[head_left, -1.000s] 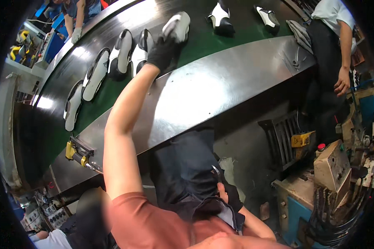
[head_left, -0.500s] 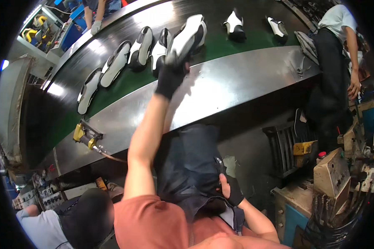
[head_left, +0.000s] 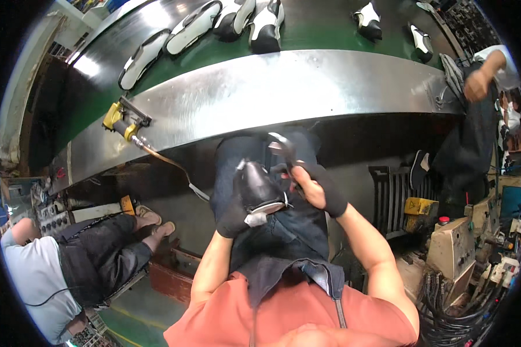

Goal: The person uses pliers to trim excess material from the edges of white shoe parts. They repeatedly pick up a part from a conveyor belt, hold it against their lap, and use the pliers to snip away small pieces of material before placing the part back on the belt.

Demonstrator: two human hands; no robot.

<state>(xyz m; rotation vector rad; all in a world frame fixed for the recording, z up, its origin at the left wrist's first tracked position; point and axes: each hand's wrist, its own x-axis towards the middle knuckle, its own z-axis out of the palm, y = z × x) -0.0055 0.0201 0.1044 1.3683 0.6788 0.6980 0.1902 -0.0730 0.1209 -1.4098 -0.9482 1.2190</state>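
While the left hand (head_left: 230,215), in a black glove, grasps a shoe (head_left: 259,188) from its left side, the right hand (head_left: 324,191), gloved in black with the thumb bare, is closed around a hand tool (head_left: 283,147) with a curved metal head. The shoe is over the lap, in front of dark trousers (head_left: 237,153), its smooth black part facing up and a pale edge toward the person's body. The tool's head is just beyond the shoe; whether the two touch, I cannot tell. Beyond the knees runs a steel ledge (head_left: 226,98), where a yellow-and-black pneumatic stapler (head_left: 124,124) lies at the left, its hose (head_left: 168,159) trailing off the near edge. Past the ledge, six black-and-white shoes (head_left: 266,29) lie along a green conveyor belt (head_left: 318,40), four at the left and two well apart from them at the right. At the lower left is a co-worker (head_left: 92,260) in a light shirt; at the far right, near a worn control box (head_left: 452,248) with a red button (head_left: 443,220), another person (head_left: 469,133) stands
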